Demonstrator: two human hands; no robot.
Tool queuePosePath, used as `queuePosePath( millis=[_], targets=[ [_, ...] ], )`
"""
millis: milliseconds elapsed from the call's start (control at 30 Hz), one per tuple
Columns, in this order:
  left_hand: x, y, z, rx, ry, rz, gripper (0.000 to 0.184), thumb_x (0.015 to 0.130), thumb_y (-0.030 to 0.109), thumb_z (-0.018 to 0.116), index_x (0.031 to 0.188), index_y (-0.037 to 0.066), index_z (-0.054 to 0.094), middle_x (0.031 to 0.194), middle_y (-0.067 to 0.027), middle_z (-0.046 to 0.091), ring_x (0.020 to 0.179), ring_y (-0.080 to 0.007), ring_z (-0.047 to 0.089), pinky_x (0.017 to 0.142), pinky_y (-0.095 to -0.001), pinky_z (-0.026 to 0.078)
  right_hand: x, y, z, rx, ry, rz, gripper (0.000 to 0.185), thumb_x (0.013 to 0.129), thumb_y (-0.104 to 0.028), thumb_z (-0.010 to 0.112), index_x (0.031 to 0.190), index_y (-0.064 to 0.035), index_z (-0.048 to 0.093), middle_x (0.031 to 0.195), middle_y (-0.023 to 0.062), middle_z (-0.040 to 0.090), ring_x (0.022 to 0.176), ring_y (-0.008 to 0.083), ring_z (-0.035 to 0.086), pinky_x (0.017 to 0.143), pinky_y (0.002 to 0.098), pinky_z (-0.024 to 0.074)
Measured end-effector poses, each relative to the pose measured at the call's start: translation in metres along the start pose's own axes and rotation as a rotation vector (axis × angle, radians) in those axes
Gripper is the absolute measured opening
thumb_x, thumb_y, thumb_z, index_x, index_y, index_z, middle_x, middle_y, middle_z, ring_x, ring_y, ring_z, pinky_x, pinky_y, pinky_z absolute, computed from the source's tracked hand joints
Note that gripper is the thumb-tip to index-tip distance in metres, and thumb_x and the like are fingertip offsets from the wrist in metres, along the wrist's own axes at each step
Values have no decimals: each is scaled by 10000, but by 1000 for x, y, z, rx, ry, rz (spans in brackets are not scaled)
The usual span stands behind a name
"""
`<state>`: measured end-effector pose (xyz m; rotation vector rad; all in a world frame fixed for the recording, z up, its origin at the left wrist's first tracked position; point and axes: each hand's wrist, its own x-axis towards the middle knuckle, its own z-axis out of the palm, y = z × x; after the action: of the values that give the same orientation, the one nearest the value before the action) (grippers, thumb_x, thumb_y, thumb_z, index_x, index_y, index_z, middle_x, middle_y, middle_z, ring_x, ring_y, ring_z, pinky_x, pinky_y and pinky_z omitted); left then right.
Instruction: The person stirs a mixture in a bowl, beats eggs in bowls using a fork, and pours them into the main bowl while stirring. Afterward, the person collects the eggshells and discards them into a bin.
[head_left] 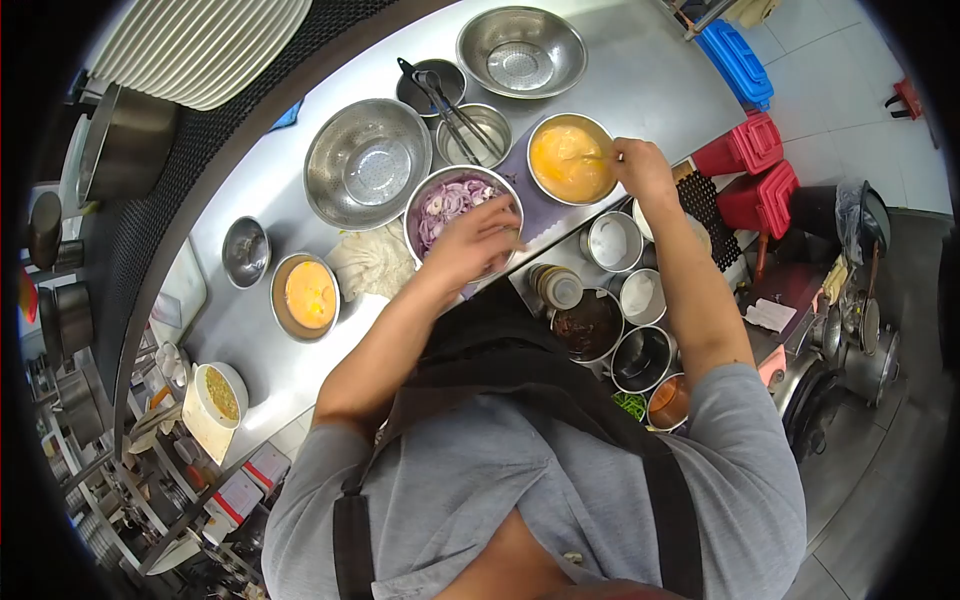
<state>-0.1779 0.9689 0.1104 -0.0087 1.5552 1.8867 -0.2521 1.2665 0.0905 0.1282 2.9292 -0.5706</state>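
- Egg point(560, 172) lies in a steel bowl point(533, 182) near the edge of the table point(630, 60); with twelve o'clock straight away from the person, onion slices point(450, 208) sit in another bowl at its eight o'clock.
- The right hand point(643, 170) is closed on a thin tool point(592, 157) that enters the egg from about three o'clock; whether it is a spoon or chopsticks, I cannot tell.
- The left hand point(478, 240) has its fingers parted and loosely bent over the onion bowl, toward four o'clock; whether they touch the slices is unclear.
- Stirring looks like the step in hand, judging by where the tool sits. Low, even strokes along the bottom should blend better than whipping the top.
- Deeper yellow patches show beside paler egg, so the mix seems uneven; strokes should cross those patches.
- Neither hand seems to steady the egg bowl. If it slides, a light hold at nine o'clock would help.
- Small tins point(613, 240) stand at the egg bowl's five o'clock, so lift the tool only after it drips.
- Loose onion probably handles best in small pinches, kept inside the rim.
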Motion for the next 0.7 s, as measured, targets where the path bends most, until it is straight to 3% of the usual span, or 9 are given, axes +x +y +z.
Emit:
queuePosePath(
  millis=[167, 233, 300, 367, 433, 500, 567, 633, 700],
  targets=[
    [-85, -13, -72, 41, 351, 38, 509, 891, 92, 571, 1366, -27, 432, 1166, -113, 631, 921, -180, 668, 616, -222, 451, -9, 5, 43, -46, -48, -119, 140, 823, -177, 594, 831, -57, 667, 860, 178, 677, 823, 330, 658, 744, 431, 519],
    [-116, -29, -101, 145, 578, 68, 488, 885, 97, 566, 1344, -35, 460, 1159, -107, 635, 869, -171, 667, 589, -224, 442, -6, 24, 31, 355, 23, 138, 138, 820, -175, 601, 830, -56, 669, 833, 175, 676, 815, 344, 657, 762, 429, 521],
    [-144, -43, -130, 167, 815, 1, 467, 890, 77, 562, 1337, -25, 476, 1124, -108, 640, 817, -174, 679, 534, -228, 431, -11, 21, 42, 195, 149, 185, 133, 802, -167, 626, 848, -53, 676, 843, 173, 680, 813, 346, 655, 772, 423, 520],
    [-168, -62, -160, 201, 1039, -18, 421, 898, 106, 587, 1290, -31, 523, 1013, -107, 665, 757, -164, 681, 497, -222, 418, -29, -2, 50, 25, 14, -93, 124, 808, -155, 623, 846, -54, 684, 812, 169, 681, 758, 349, 655, 742, 426, 522],
    [-196, -91, -199, 358, 1223, -39, 445, 885, 131, 611, 1284, -45, 526, 957, -113, 669, 671, -151, 661, 427, -236, 404, -20, 13, 39, 130, -4, -91, 115, 808, -149, 615, 846, -65, 683, 829, 167, 679, 784, 343, 655, 756, 424, 519],
    [-221, -111, -230, 444, 1283, -69, 485, 874, 153, 617, 1297, -58, 507, 959, -128, 666, 645, -152, 648, 414, -244, 410, -15, 18, 26, 203, 164, 173, 100, 794, -159, 628, 841, -95, 688, 839, 146, 681, 811, 340, 654, 770, 419, 517],
    [-231, -120, -237, 494, 1432, -249, 518, 867, 170, 612, 1310, -67, 487, 973, -146, 666, 641, -155, 641, 407, -251, 418, -25, 8, 33, 128, 184, 65, 115, 793, -183, 636, 837, -89, 686, 837, 148, 679, 808, 342, 649, 762, 412, 516],
    [-235, -129, -244, 480, 1422, -300, 537, 871, 196, 611, 1319, -67, 476, 1039, -167, 661, 686, -175, 659, 413, -265, 432, -27, 3, 36, 78, 12, -128, 113, 821, -145, 633, 859, -51, 682, 834, 154, 688, 787, 328, 660, 737, 390, 512],
    [-238, -141, -252, 370, 1396, -326, 556, 874, 219, 618, 1325, -69, 467, 1096, -177, 648, 730, -198, 675, 418, -277, 436, -19, 16, 36, 161, 50, -75, 120, 840, -155, 619, 855, -54, 682, 849, 163, 686, 800, 335, 664, 744, 406, 516]
  ],
)
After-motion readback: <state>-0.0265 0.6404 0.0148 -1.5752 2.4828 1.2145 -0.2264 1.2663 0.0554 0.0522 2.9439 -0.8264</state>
